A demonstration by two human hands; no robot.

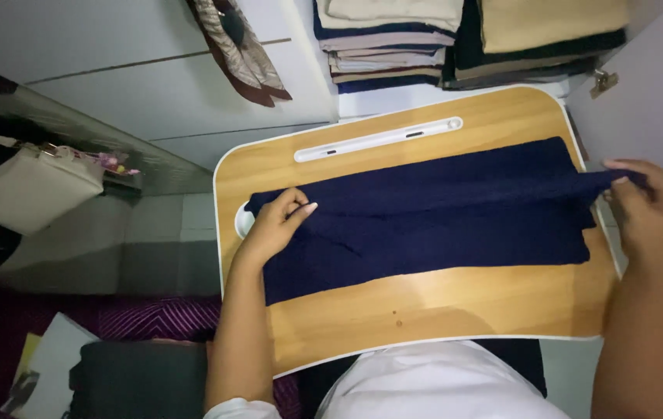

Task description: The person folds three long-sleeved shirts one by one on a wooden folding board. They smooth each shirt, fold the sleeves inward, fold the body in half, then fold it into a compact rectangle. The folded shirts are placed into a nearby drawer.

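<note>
A dark navy knitted cloth [432, 217] is laid lengthwise across a small wooden lap table with a white rim [440, 310], and it covers most of the middle of the board. The left hand [273, 225] is pressed on the cloth's left end, with the fingers curled and the edge pinched lightly near a round white recess in the table's corner. The right hand [649, 206] is closed on the cloth's right end, which is drawn out past the table's right rim and held taut between thumb and fingers. The cloth is seen already doubled, with a long fold line running along its length, so the step in hand is judged to be the stretching and squaring of the folded strip. The next move would call for the two ends to be kept level and the edges matched before any further fold is made; slack at the left end could leave a crease. A long white slot [378, 139] is set along the table's far edge. Beyond it, stacks of folded cloths in beige, grey and dark colours [455, 39] are stored on a shelf, well apart from both hands.
</note>
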